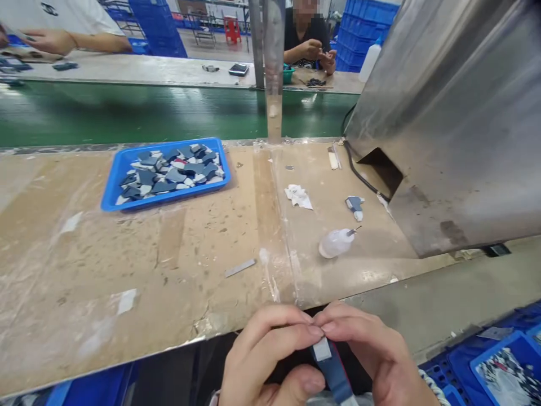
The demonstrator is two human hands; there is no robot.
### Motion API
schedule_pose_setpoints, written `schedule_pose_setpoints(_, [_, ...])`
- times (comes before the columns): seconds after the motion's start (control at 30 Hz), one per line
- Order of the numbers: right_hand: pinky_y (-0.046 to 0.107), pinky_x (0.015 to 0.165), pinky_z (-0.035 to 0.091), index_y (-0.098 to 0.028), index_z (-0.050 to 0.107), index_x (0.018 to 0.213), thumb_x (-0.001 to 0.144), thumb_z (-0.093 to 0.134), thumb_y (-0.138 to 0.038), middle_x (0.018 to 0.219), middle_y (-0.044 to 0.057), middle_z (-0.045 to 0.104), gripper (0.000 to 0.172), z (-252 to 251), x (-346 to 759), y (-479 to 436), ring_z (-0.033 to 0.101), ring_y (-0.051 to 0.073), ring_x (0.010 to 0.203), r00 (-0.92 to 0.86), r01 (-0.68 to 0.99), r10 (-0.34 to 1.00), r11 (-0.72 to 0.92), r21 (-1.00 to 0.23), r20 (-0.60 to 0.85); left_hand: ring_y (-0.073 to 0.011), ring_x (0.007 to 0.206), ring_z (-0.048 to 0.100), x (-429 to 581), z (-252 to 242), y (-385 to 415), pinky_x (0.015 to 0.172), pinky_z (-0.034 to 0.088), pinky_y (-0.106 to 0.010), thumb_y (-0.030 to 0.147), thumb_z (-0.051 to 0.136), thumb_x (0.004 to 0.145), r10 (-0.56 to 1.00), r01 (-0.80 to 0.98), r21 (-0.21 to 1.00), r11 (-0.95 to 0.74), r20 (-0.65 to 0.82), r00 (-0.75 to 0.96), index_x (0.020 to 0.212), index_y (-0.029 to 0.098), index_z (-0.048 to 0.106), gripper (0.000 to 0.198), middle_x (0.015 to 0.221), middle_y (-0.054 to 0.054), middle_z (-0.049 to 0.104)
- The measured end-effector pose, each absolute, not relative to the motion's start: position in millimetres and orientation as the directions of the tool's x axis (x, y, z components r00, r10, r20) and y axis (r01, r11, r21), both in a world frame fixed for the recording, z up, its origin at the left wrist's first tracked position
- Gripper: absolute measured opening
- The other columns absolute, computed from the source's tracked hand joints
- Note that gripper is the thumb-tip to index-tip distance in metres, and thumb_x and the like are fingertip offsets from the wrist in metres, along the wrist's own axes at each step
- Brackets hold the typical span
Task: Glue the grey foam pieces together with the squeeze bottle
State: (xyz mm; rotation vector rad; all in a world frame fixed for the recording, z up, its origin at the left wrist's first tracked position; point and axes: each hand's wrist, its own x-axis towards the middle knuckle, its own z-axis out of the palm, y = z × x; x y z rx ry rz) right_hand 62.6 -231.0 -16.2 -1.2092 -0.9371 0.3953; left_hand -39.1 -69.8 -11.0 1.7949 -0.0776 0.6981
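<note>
Both my hands meet at the bottom centre, just below the workbench's front edge. My left hand (264,355) and my right hand (376,355) pinch a small flat blue piece (333,375) with a white tab at its top; the fingertips of both touch at the tab. On the bench beyond them lie a small squeeze bottle with a needle tip (336,243) on its side, one loose blue and white piece (355,206), and a crumpled white scrap (298,196).
A blue tray (110,194) heaped with several blue and white pieces stands at the back left of the bench. A large metal housing (456,129) fills the right. A green conveyor (127,113) runs behind; two other people work beyond it. Blue crates (499,361) sit lower right.
</note>
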Motion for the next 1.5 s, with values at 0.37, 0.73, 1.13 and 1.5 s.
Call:
schedule_pose_setpoints(0.37, [0.034, 0.093, 0.063, -0.029, 0.052, 0.149, 0.102, 0.051, -0.057, 0.132, 0.013, 0.067, 0.055, -33.1, 33.6, -215.9, 0.071, 0.027, 0.116, 0.574, 0.581, 0.629, 0.137, -0.802, 0.523, -0.0146, 0.102, 0.071, -47.4, -12.5, -70.9, 0.094, 0.059, -0.023, 0.025, 0.068, 0.099, 0.540, -0.314, 0.921, -0.231, 0.390, 0.746, 0.111, 0.022, 0.070, 0.012, 0.107, -0.003, 0.075])
schedule_pose_setpoints(0.73, [0.028, 0.092, 0.063, -0.025, 0.048, 0.153, 0.107, 0.049, -0.039, 0.115, 0.010, 0.073, 0.048, -29.5, 26.6, -212.4, 0.072, 0.021, 0.108, 0.544, 0.784, 0.569, -0.083, -0.615, 0.617, -0.0260, 0.086, 0.078, -47.3, -14.4, -74.3, 0.076, 0.070, -0.038, 0.042, 0.080, 0.087, 0.535, -0.241, 0.848, -0.472, 0.493, 0.686, 0.098, 0.022, 0.077, 0.023, 0.088, -0.007, 0.079])
schedule_pose_setpoints(1.13, [0.024, 0.085, 0.064, -0.022, 0.058, 0.142, 0.107, 0.052, -0.034, 0.108, 0.010, 0.075, 0.038, -22.6, 26.1, -212.1, 0.075, 0.019, 0.099, 0.584, 0.716, 0.565, -0.020, -0.698, 0.583, -0.0175, 0.086, 0.077, -57.7, -8.6, -72.9, 0.074, 0.068, -0.028, 0.012, 0.081, 0.085, 0.468, -0.205, 0.714, -0.669, 0.620, 0.630, 0.103, 0.023, 0.076, 0.022, 0.093, 0.002, 0.079])
schedule_pose_setpoints(1.5, [0.021, 0.086, 0.063, -0.018, 0.062, 0.136, 0.105, 0.057, -0.033, 0.109, 0.011, 0.072, 0.035, -25.1, 32.3, -200.4, 0.075, 0.018, 0.098, 0.589, 0.644, 0.587, 0.074, -0.761, 0.555, -0.0178, 0.095, 0.077, -59.4, -2.9, -35.6, 0.085, 0.065, -0.024, 0.007, 0.066, 0.092, 0.264, -0.309, 0.784, -0.539, 0.505, 0.821, 0.111, 0.019, 0.073, 0.023, 0.099, -0.005, 0.080])
